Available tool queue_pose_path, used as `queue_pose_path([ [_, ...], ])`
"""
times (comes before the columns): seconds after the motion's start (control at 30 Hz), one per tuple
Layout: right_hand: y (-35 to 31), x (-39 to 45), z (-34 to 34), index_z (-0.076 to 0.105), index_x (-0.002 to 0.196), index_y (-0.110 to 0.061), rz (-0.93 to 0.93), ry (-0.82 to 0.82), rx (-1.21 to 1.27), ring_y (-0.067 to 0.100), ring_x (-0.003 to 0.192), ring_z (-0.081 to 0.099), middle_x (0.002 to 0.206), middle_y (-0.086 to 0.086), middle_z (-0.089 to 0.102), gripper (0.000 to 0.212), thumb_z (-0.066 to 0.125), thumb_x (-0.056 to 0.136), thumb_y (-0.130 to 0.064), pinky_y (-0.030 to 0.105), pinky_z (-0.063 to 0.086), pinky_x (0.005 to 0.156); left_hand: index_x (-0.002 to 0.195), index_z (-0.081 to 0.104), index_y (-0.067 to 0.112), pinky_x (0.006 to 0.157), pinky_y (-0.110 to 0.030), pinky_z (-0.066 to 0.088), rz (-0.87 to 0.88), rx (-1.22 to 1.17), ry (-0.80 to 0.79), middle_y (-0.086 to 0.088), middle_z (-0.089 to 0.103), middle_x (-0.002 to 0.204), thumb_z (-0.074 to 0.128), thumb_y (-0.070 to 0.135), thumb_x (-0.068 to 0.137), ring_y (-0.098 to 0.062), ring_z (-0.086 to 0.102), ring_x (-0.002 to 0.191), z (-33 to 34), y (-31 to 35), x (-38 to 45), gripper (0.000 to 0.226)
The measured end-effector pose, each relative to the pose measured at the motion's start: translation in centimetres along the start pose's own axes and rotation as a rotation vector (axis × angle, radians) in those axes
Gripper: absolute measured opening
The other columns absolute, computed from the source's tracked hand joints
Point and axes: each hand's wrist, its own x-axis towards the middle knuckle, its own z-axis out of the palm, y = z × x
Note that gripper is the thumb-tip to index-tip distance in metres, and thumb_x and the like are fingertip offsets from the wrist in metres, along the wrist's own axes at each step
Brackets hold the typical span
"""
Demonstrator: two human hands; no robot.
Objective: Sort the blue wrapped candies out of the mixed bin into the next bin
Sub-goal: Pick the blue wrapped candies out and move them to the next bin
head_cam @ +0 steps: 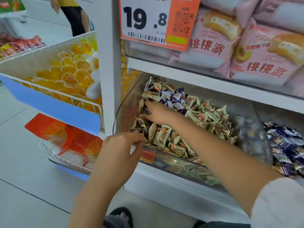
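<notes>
Hands: two bare hands work the mixed bin; the right hand (158,112) reaches deep to its left wall, fingers spread and pressed down among wrappers, gripping nothing that can be made out; the left hand (121,145) is pinched shut on a dark blue wrapped candy (144,132) at the bin's front left corner.
Shelving: two shelf levels show, pink cake packs (256,56) above, two clear bins below.
Mixed bin: one clear bin (181,163), heaped with cream-wrapped candies (212,116) too many to count; a cluster of blue wrapped candies (174,99) lies at the back left, just past the right fingertips.
Next bin: one bin (269,145) immediately right, behind a clear divider, holding blue-wrapped candies (286,145) only.
Side rack: wire baskets at left, one filled with orange jelly cups (72,69).
Price tags: one large card reading 19.8 (148,22); one small orange tag (148,155) on the mixed bin's front lip.
Open room: bare floor (24,178) left of the unit; the right forearm crosses the whole bin diagonally.
</notes>
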Motion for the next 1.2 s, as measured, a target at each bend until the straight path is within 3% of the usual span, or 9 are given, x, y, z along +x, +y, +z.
queue_pose_path([
  [0.1,-0.4,0.8,0.9,0.033,0.140,-0.006,0.061,0.005,0.085,0.029,0.100,0.057,0.121,0.015,0.056,0.063,0.054,0.092,-0.042,0.032,0.046,0.072,0.094,0.072,0.026,0.089,-0.044,0.048,-0.007,-0.001,0.014,0.019,0.066,0.089,0.061,0.013,0.086,-0.009,0.063,0.089,0.2,0.2,0.0,0.018],
  [0.23,0.2,1.0,1.6,0.054,0.120,-0.012,0.101,0.036,0.311,0.023,0.100,0.059,0.115,0.003,0.060,0.032,0.061,0.091,-0.024,0.035,0.050,0.082,0.094,0.072,0.026,0.091,-0.044,0.047,-0.024,0.005,0.018,0.012,0.070,0.097,0.060,0.015,0.087,-0.010,0.063,0.092,0.3,0.3,0.2,0.018],
  [0.3,0.4,0.2,1.1,0.057,0.105,-0.012,0.095,0.073,0.417,0.024,0.106,0.055,0.118,0.004,0.058,0.022,0.064,0.089,-0.024,0.029,0.042,0.079,0.094,0.072,0.026,0.091,-0.044,0.047,-0.028,-0.008,0.012,0.014,0.069,0.095,0.060,0.014,0.087,-0.009,0.063,0.091,0.3,0.2,0.2,0.019],
  [0.47,0.6,-2.9,-1.3,0.059,0.106,-0.012,0.131,0.193,0.717,0.021,0.136,0.032,0.148,0.001,0.038,0.017,0.059,0.092,-0.022,0.032,0.031,0.101,0.095,0.072,0.025,0.090,-0.044,0.048,-0.005,-0.019,0.016,0.025,0.057,0.084,0.060,0.014,0.087,-0.007,0.063,0.086,0.3,-0.1,0.4,0.019],
  [0.6,0.3,-6.0,-3.0,0.058,0.103,-0.019,0.211,0.206,1.074,0.016,0.097,0.058,0.117,0.003,0.061,0.010,0.056,0.094,-0.020,0.026,0.046,0.064,0.093,0.072,0.026,0.088,-0.045,0.048,0.020,-0.010,0.012,0.030,0.054,0.077,0.060,0.014,0.087,-0.004,0.062,0.082,0.4,-0.5,0.6,0.018],
  [0.73,0.4,-10.5,-4.8,0.059,0.109,-0.019,0.277,0.227,1.445,0.012,0.086,0.055,0.103,-0.004,0.057,0.019,0.054,0.093,-0.010,0.024,0.045,0.061,0.091,0.072,0.025,0.088,-0.045,0.048,0.031,-0.012,0.021,0.033,0.054,0.075,0.060,0.013,0.087,-0.004,0.061,0.080,0.6,-0.6,0.5,0.017],
  [0.93,4.5,-20.7,-4.5,0.063,0.093,-0.029,0.420,0.636,1.201,0.014,0.070,0.055,0.111,0.007,0.058,0.019,0.053,0.094,-0.013,0.019,0.045,0.050,0.094,0.071,0.027,0.087,-0.049,0.046,0.117,0.087,0.013,0.015,0.068,0.089,0.060,0.013,0.086,-0.012,0.063,0.088,1.6,0.1,-0.3,0.020],
  [1.1,8.1,-27.8,-4.1,0.060,0.099,-0.023,0.525,0.945,0.870,0.005,0.050,0.051,0.084,0.007,0.060,0.010,0.051,0.096,-0.020,0.015,0.039,0.043,0.094,0.071,0.027,0.088,-0.048,0.048,0.098,0.075,0.027,0.015,0.068,0.090,0.061,0.013,0.086,-0.013,0.063,0.089,1.5,-0.1,-0.7,0.019],
  [1.2,10.5,-29.3,-3.6,0.059,0.105,-0.023,0.618,0.976,0.698,0.023,0.062,0.058,0.085,0.018,0.061,0.014,0.049,0.097,-0.018,0.023,0.037,0.046,0.093,0.072,0.028,0.089,-0.048,0.047,0.073,0.098,0.010,0.020,0.063,0.088,0.060,0.013,0.087,-0.013,0.062,0.091,1.4,0.4,-0.7,0.020],
])
